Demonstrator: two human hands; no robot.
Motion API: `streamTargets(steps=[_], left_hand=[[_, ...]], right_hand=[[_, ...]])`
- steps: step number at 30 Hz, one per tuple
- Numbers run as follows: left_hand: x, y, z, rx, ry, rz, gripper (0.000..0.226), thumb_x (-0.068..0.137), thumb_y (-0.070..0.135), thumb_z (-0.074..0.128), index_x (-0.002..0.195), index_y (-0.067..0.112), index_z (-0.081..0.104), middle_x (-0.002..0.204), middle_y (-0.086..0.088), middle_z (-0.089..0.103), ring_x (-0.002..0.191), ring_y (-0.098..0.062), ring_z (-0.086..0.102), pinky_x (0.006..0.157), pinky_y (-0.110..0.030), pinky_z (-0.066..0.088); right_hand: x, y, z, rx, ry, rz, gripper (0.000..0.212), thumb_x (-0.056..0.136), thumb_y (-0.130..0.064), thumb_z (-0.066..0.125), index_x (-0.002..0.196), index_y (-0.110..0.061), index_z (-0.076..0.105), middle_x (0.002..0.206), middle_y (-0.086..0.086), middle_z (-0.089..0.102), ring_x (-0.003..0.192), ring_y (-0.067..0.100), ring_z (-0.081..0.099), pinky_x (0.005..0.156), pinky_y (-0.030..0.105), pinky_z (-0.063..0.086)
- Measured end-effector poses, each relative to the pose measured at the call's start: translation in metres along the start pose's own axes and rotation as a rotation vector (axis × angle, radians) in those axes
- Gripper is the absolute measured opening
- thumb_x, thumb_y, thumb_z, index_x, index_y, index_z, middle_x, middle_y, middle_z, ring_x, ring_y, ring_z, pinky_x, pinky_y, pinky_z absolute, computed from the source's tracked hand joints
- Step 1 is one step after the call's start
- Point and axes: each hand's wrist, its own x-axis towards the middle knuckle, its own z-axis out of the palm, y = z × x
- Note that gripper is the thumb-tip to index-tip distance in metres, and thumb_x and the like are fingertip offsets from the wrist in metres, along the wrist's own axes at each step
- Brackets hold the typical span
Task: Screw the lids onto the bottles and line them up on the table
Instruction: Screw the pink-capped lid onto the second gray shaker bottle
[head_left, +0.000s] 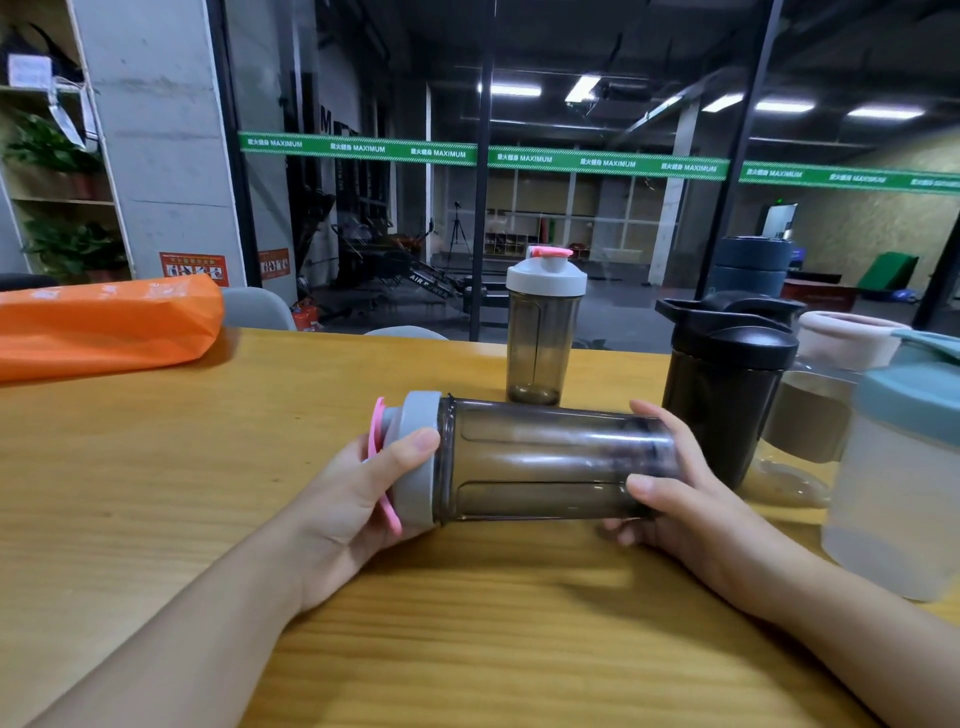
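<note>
Both hands grip smoky bottle (545, 460) sideways: left hand (358, 499) on grey lid (415, 457), right hand (675, 499) on base.

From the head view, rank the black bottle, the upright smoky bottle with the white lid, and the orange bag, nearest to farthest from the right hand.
Measured from the right hand:
1. Black bottle, standing just behind and right of it.
2. Upright smoky bottle, farther back toward the table's middle.
3. Orange bag, at the far left.

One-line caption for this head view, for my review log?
Left hand grips the grey lid and right hand the smoky bottle, held sideways over the table.
</note>
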Motion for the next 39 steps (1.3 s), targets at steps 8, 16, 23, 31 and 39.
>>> streamTargets(steps=[8,16,23,31,39], left_hand=[[0.003,-0.002,-0.009,0.012,0.037,0.012,0.086,0.043,0.041,0.078,0.123,0.015,0.059,0.105,-0.013,0.073,0.082,-0.021,0.07,0.072,-0.037,0.059],[0.0,0.0,-0.01,0.022,0.034,0.003,0.102,0.03,0.044,0.092,0.123,0.02,0.059,0.112,-0.014,0.071,0.09,-0.024,0.07,0.072,-0.036,0.06],[-0.002,0.001,-0.011,0.035,0.015,-0.002,0.111,0.024,0.051,0.093,0.125,0.022,0.058,0.114,-0.014,0.07,0.093,-0.025,0.069,0.072,-0.037,0.059],[-0.004,0.001,-0.011,0.064,0.013,0.016,0.104,0.025,0.052,0.093,0.121,0.029,0.06,0.117,-0.012,0.069,0.101,-0.027,0.067,0.082,-0.041,0.056],[-0.003,0.001,-0.009,0.089,0.035,-0.003,0.107,0.027,0.058,0.089,0.123,0.02,0.06,0.111,-0.012,0.071,0.093,-0.023,0.07,0.081,-0.042,0.057]], right_hand=[[0.001,-0.004,-0.01,0.129,-0.108,0.055,0.086,0.053,-0.01,0.073,0.13,-0.039,0.049,0.125,0.011,0.062,0.099,0.036,0.067,0.074,0.035,0.057],[0.001,-0.004,-0.012,0.101,-0.095,0.145,0.108,0.037,-0.037,0.095,0.134,-0.028,0.049,0.119,0.031,0.057,0.08,0.041,0.05,0.061,0.027,0.058],[0.003,-0.004,-0.011,-0.041,-0.052,0.143,0.108,0.036,-0.065,0.084,0.126,-0.014,0.052,0.11,0.019,0.067,0.064,0.03,0.065,0.052,0.026,0.056],[0.006,-0.004,-0.005,-0.173,-0.022,0.265,0.092,0.069,-0.08,0.036,0.109,-0.002,0.062,0.066,0.017,0.059,0.047,0.02,0.055,0.039,0.022,0.044],[0.004,-0.003,-0.005,-0.098,-0.002,0.092,0.071,0.066,-0.05,0.078,0.127,-0.052,0.041,0.131,0.005,0.054,0.089,0.026,0.069,0.061,0.035,0.055]])
